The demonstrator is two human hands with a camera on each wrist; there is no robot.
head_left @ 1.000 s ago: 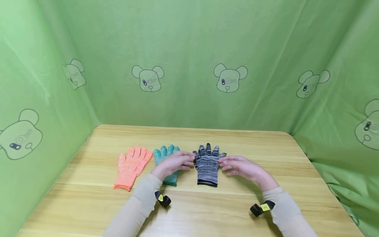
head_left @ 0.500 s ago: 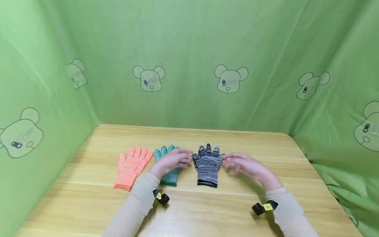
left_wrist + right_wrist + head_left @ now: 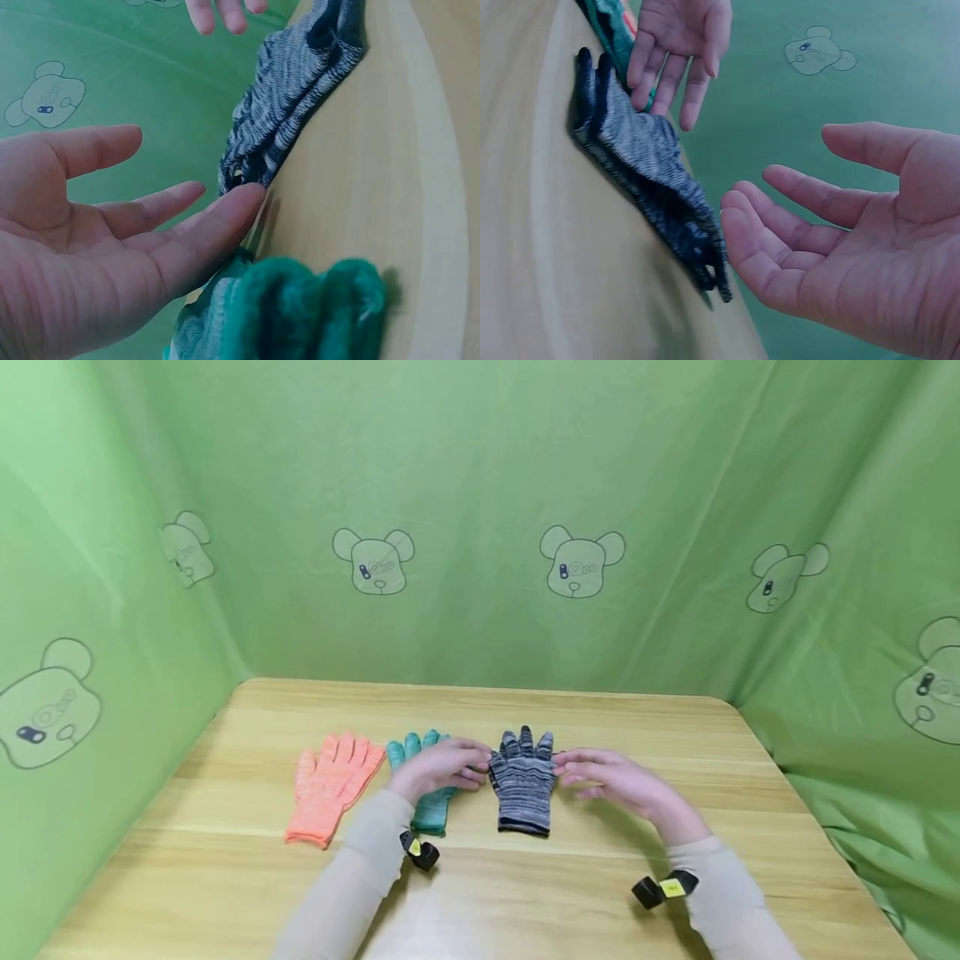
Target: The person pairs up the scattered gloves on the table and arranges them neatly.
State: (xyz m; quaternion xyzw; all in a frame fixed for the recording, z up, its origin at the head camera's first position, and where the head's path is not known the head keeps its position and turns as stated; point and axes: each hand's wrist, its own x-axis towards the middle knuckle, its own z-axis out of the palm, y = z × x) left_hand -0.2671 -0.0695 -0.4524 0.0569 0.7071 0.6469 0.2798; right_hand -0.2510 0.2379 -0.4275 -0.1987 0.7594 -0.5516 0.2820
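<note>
A grey-and-black striped knit glove (image 3: 523, 789) lies flat on the table, fingers pointing away and cuff toward me. My left hand (image 3: 442, 768) is at its left edge, fingertips right beside its outer finger; the left wrist view shows that hand's fingers (image 3: 225, 217) loosely bent and apart, holding nothing. On the other side, my right hand (image 3: 618, 779) has its fingertips at the glove's right edge, overlapping the part that sticks out there. Its palm (image 3: 900, 247) faces the glove, thumb and fingers spread. A teal glove (image 3: 431, 817) lies partly hidden under my left hand and wrist.
An orange glove (image 3: 330, 789) lies left of the teal one. The wood-grain table (image 3: 480, 893) has rounded far corners. Green curtains (image 3: 480, 635) with printed bear heads stand round its back and sides. A small black camera (image 3: 425, 857) sits on the left wrist, and another camera (image 3: 648, 892) on the right.
My hands drew slightly apart half a second ago and have now come back in, so the fingertips are closer to the striped glove's edges. The gloves lie about where they were.
</note>
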